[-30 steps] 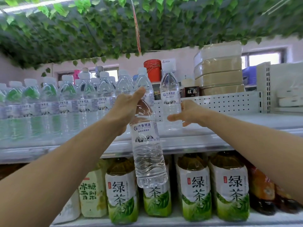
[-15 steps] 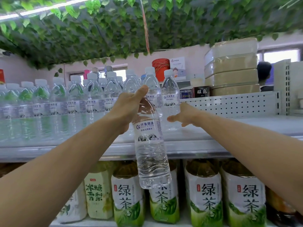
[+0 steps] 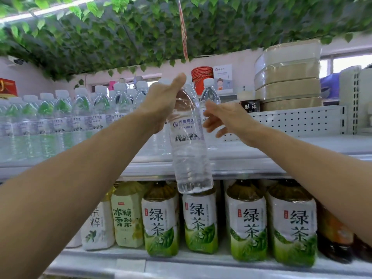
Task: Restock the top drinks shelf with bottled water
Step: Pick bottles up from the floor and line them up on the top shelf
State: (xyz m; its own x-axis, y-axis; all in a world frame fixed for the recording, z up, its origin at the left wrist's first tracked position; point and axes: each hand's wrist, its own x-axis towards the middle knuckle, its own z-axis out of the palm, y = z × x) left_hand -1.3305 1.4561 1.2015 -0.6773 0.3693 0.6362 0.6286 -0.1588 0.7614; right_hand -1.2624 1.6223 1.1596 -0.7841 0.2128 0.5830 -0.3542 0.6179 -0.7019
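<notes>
Under a plastic-ivy ceiling, the top shelf carries packed water rows at left. The left hand clamps its fingers round the neck of the water bottle, which hangs before the shelf lip, base below it. Raised too little, it could strike the lip or topple the end bottle. The right hand, fingers spread and holding nothing, perhaps brushes that bottle; blur hides any contact, and the thumb hides the held cap

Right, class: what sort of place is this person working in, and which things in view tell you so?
Probably a small shop: rows of water bottles on a shelf, green tea bottles below.
</notes>
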